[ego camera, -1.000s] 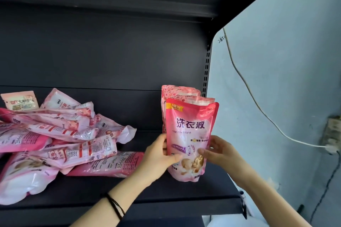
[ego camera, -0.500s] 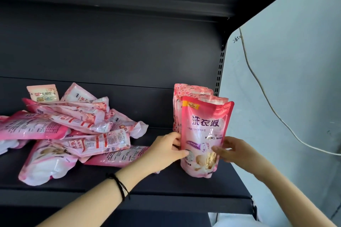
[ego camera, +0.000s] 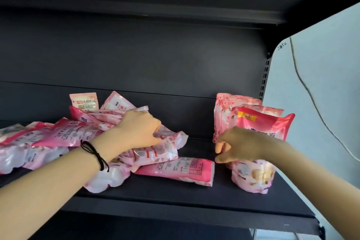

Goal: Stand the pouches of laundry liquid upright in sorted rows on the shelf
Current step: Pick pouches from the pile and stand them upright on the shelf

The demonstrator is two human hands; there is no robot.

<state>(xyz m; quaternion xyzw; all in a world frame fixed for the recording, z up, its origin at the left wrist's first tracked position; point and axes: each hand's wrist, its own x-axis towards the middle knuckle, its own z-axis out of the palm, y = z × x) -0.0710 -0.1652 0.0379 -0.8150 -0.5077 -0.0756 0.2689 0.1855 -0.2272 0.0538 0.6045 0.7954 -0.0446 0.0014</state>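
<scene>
Left hand (ego camera: 140,130) is curled around a pink-and-white plastic pouch (ego camera: 169,140) on top of the messy heap of flat-lying pouches (ego camera: 64,136), left side of the black metal shelf (ego camera: 175,191). Right hand (ego camera: 241,146) is loose, holding nothing, just in front of the upright pink pouches (ego camera: 263,122) at the shelf's right end.

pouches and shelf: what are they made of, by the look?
Pouches: likely flexible plastic film, glossy; it creases and catches glare. Shelf: probably painted metal, matte black; thin flat deck, slotted upright at the right.
</scene>
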